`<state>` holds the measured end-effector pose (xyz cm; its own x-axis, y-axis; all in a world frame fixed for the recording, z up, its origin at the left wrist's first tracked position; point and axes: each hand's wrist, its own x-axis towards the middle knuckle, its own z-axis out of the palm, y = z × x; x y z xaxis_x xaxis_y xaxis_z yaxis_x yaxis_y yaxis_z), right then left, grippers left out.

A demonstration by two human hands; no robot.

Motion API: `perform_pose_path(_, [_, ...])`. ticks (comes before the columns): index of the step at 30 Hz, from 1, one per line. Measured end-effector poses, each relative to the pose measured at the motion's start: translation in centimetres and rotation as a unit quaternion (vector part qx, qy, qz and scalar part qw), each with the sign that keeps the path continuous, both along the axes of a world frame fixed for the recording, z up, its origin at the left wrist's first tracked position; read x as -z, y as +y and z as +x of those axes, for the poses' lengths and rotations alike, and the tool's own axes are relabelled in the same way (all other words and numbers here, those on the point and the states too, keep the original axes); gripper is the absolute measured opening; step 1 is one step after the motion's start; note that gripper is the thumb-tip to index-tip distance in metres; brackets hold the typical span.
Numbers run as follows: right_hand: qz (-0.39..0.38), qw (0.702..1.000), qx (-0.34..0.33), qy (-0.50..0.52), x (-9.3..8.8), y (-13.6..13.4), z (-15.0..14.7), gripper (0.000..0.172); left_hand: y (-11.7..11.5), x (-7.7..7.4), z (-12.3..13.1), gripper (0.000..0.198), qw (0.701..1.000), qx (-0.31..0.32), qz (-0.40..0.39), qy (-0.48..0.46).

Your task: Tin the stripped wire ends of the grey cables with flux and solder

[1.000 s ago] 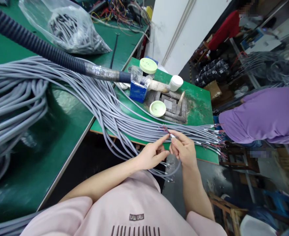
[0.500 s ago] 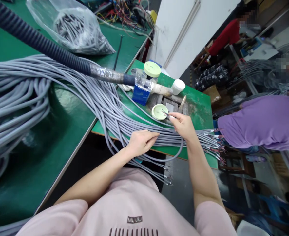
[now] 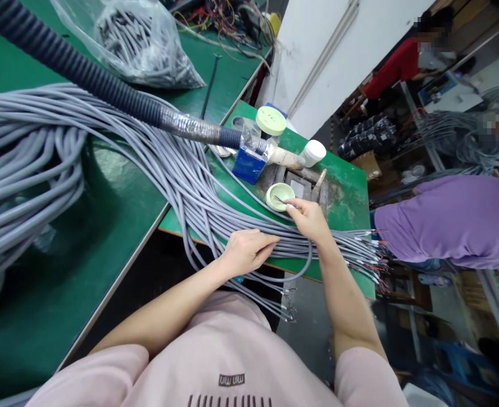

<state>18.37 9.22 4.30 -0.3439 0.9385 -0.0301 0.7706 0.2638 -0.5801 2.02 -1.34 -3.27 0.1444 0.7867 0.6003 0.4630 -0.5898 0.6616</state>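
My right hand (image 3: 311, 220) pinches the end of a grey cable, whose thin stripped wires (image 3: 280, 200) reach into a shallow pale green tub (image 3: 280, 189). From this hand the cable (image 3: 310, 257) loops down and back toward the left. My left hand (image 3: 249, 252) rests on the thick bundle of grey cables (image 3: 232, 217), its fingers drawn together; what lies inside them is hidden. At the bundle's right end, several stripped ends (image 3: 377, 254) with coloured wires fan out. More wire ends (image 3: 287, 311) hang below the table edge.
A dark corrugated hose (image 3: 117, 93) crosses above the cables to a nozzle (image 3: 287, 159) beside a blue box (image 3: 248, 165). Behind stand a green-lidded jar (image 3: 271, 120) and a white cup (image 3: 313, 151). A plastic bag (image 3: 147, 51) lies farther back. A person in purple (image 3: 444, 217) is at right.
My right hand has shifted slightly left and down, bringing the wire ends deeper into the green tub. My left hand stays on the bundle. The whole view has moved a little.
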Motion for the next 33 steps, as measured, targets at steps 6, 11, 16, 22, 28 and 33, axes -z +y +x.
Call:
perform_pose_path(6, [0.002,0.999,-0.012,-0.047,-0.2,-0.1,-0.2,0.035,0.0,0.0,-0.1,0.024,1.000,0.003,0.002,-0.003])
perform_pose_path(11, [0.000,0.999,-0.011,-0.037,-0.7,-0.1,-0.1,0.035,0.0,-0.1,-0.1,0.025,1.000,-0.005,0.009,0.016])
perform_pose_path(16, [0.014,0.999,0.048,0.016,-2.3,0.3,1.4,0.038,0.0,0.0,-0.1,0.024,0.999,-0.006,0.024,0.022])
perform_pose_path(22, [0.056,0.993,0.102,-0.020,-2.1,2.9,3.6,0.039,0.0,-0.2,-0.1,0.021,0.998,-0.014,0.051,0.014])
perform_pose_path(28, [0.050,0.990,0.101,-0.086,-0.4,5.0,4.4,0.037,0.1,-0.1,-0.1,0.020,0.999,-0.010,0.040,0.005])
perform_pose_path(33, [0.054,0.988,0.091,-0.110,-0.1,5.7,4.4,0.036,0.1,-0.3,-0.1,0.018,0.998,-0.019,0.058,0.013])
